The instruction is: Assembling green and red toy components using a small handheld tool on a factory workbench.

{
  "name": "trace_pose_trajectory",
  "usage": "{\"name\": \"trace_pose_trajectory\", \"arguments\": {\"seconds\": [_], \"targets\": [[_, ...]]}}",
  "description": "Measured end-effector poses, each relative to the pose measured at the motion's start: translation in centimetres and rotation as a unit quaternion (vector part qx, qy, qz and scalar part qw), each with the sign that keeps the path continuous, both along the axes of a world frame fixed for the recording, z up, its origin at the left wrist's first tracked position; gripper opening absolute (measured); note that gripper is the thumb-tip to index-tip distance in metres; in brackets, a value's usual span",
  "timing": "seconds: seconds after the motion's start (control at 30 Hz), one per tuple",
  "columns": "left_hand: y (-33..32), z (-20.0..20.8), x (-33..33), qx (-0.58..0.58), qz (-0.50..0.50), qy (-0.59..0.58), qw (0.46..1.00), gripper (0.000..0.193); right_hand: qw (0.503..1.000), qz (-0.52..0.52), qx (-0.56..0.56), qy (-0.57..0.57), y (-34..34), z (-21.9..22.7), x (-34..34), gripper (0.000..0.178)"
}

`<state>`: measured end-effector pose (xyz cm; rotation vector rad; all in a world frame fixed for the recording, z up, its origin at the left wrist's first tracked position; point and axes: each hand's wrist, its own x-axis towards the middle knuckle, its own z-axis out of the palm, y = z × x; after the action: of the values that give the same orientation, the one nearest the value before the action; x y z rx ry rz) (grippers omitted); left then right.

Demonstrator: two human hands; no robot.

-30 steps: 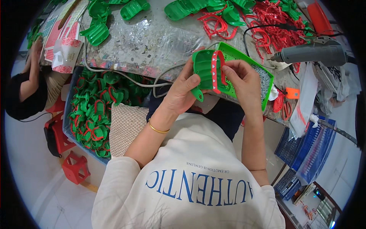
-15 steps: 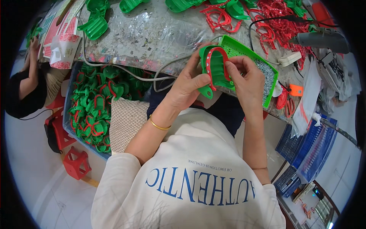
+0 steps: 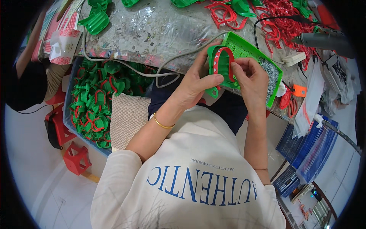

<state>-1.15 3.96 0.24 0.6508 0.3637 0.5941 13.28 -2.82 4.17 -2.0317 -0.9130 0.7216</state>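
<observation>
In front of me, my left hand (image 3: 198, 79) is wrapped round a green plastic jaw-shaped toy part (image 3: 224, 69), its thumb lying along the near side. A red U-shaped strip with white triangular teeth (image 3: 217, 61) runs around the part's rim. The thumb and fingers of my right hand (image 3: 253, 78) pinch the strip and rim on the right side. A small green tab with a hole (image 3: 212, 92) sticks out below my left thumb. The part is held above the table's near edge, beside a green tray (image 3: 281, 76). My left fingertips are hidden behind the part.
Small silvery pieces (image 3: 270, 70) fill part of the tray. Red strips (image 3: 284, 23) lie piled at the back right, near red-handled scissors (image 3: 292, 108). A blue bin (image 3: 68, 118) of green-and-red parts stands at left. A grey cable (image 3: 160, 72) crosses the table edge. Another person sits far left.
Both hands and the green part sit slightly further right in the view, and the part is turned a little. My grip looks the same. The person at far left has shifted an arm.
</observation>
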Motion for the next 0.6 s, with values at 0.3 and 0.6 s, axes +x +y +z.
{"name": "trace_pose_trajectory", "arguments": {"seconds": [0.3, 0.6], "targets": [[-0.3, -0.6, 0.0, 0.001, -0.011, 0.001, 1.000, 0.080, 0.999, -0.016, 0.031, 0.022, -0.3, -1.0, 0.0, 0.018], [-1.1, -1.6, -0.9, -0.262, -0.146, -0.166, 0.939, 0.075, 0.971, 0.044, 0.087, 0.216, -0.8, 0.6, 0.8, 0.038]]}}
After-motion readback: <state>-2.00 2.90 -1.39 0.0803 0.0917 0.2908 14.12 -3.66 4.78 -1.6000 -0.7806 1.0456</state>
